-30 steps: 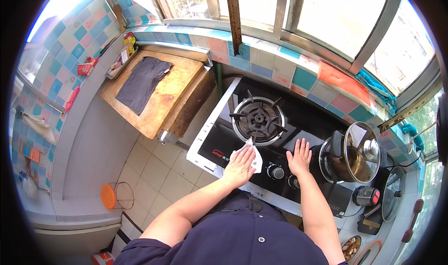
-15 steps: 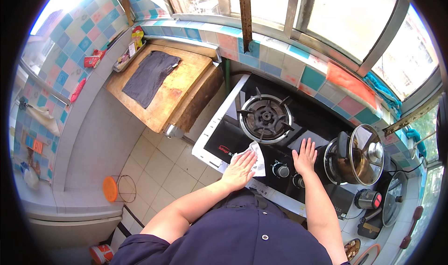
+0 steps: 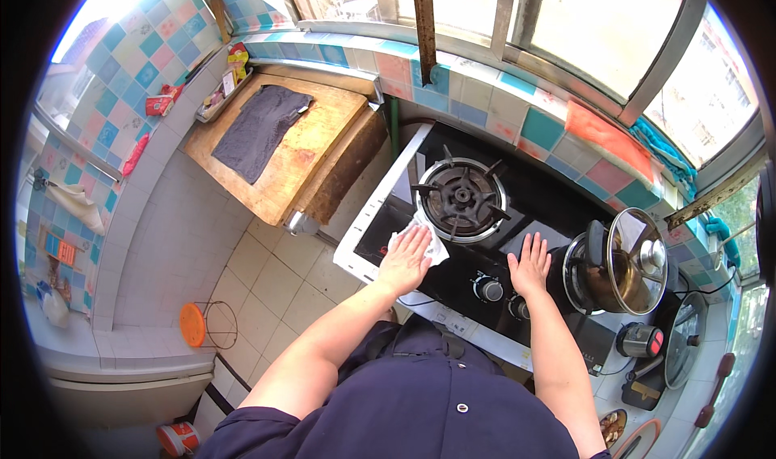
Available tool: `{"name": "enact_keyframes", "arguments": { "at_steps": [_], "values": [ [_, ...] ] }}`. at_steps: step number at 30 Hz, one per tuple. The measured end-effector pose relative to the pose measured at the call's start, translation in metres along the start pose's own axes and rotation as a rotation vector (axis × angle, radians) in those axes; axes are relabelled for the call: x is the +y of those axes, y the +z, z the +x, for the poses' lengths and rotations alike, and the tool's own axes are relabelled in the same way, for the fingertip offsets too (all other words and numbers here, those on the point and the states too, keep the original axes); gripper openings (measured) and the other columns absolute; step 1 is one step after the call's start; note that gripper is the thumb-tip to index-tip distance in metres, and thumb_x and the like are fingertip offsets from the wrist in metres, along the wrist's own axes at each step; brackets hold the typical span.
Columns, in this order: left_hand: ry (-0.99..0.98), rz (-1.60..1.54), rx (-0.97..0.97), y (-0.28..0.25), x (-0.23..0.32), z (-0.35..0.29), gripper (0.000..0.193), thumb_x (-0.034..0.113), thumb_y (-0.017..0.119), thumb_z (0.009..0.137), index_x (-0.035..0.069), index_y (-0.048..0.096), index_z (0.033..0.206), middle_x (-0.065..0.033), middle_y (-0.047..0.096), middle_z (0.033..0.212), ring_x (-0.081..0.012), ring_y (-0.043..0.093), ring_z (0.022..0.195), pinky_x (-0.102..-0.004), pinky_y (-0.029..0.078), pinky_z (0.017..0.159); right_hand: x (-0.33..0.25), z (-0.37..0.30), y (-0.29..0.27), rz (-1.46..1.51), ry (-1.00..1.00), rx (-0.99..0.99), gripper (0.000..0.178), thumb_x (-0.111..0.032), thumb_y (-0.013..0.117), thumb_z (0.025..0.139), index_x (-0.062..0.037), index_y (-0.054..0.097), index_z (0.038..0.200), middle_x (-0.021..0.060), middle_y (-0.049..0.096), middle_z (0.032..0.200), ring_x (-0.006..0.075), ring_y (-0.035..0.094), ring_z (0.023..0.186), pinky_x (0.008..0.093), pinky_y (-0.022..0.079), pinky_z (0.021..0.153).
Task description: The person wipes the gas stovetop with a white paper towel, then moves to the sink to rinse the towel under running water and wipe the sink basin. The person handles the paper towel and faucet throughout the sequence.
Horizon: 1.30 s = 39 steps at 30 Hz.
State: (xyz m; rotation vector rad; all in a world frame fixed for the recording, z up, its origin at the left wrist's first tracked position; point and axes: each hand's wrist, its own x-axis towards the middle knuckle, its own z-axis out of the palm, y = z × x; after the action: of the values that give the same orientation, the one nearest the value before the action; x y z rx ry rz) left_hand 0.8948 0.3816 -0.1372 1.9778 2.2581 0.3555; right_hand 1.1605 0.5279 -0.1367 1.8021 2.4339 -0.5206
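Observation:
My left hand [image 3: 408, 257] presses a crumpled white cloth [image 3: 436, 250] against the black top of the gas stove [image 3: 380, 234], at its left front, just below the burner [image 3: 461, 195]. The fingers lie close together and hold the cloth down, with its edges showing around them. Further right, my right hand [image 3: 529, 267] rests on the stove top with its fingers spread and nothing in it. It lies between the burner and a glass-lidded pot [image 3: 621, 285]. Two control knobs [image 3: 488, 289] sit along the front, the right one partly behind my right wrist.
To the left stands a thick wooden board [image 3: 323, 148] with a dark cloth [image 3: 260, 134] on it. Orange [image 3: 610, 140] and blue [image 3: 663, 152] cloths lie along the tiled ledge. Right of the stove are a small appliance [image 3: 643, 340] and a glass lid [image 3: 685, 342].
My left hand has slid the white cloth left and slightly away from me across the stove top. My right hand has stayed in about the same place.

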Motion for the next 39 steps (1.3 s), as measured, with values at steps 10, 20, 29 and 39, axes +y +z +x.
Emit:
{"name": "enact_keyframes", "arguments": {
  "at_steps": [10,20,29,39],
  "values": [
    [-0.093,0.054,0.036,-0.006,-0.047,-0.004,0.06,0.037,0.042,0.096,0.003,0.032,0.144,-0.0099,0.028,0.152,-0.0237,0.02,0.143,-0.0418,0.016,0.116,0.001,0.002,-0.001,0.001,0.01,-0.012,0.073,-0.045,0.041,0.096,-0.0101,0.01,0.152,0.0113,0.001,0.159,0.0293,-0.002,0.146,0.0462,0.002,0.117],
    [0.013,0.075,-0.064,-0.012,-0.067,0.052,0.058,0.033,0.037,0.098,0.005,0.026,0.147,-0.0072,0.021,0.156,-0.0217,0.016,0.145,-0.0385,0.013,0.118,-0.001,0.0,-0.002,-0.006,0.002,-0.017,0.073,-0.042,0.044,0.096,-0.0073,0.011,0.151,0.0132,0.002,0.158,0.0306,-0.001,0.146,0.047,0.002,0.117],
    [0.178,0.094,-0.09,-0.013,-0.103,0.133,0.057,0.028,0.037,0.096,0.011,0.024,0.149,-0.0024,0.02,0.156,-0.0194,0.015,0.145,-0.04,0.016,0.117,-0.003,-0.002,-0.004,-0.018,0.009,-0.028,0.072,-0.039,0.045,0.095,-0.0063,0.012,0.151,0.0138,0.002,0.158,0.0319,-0.001,0.146,0.0466,0.002,0.117],
    [0.514,0.085,-0.188,-0.009,-0.121,0.262,0.058,0.026,0.041,0.096,0.011,0.024,0.149,-0.0051,0.022,0.156,-0.0227,0.015,0.145,-0.0412,0.016,0.117,-0.011,-0.002,-0.018,0.003,0.041,-0.097,0.073,-0.036,0.047,0.095,-0.0054,0.011,0.15,0.0135,-0.002,0.158,0.0322,-0.004,0.146,0.0464,0.002,0.117]
  ]
}}
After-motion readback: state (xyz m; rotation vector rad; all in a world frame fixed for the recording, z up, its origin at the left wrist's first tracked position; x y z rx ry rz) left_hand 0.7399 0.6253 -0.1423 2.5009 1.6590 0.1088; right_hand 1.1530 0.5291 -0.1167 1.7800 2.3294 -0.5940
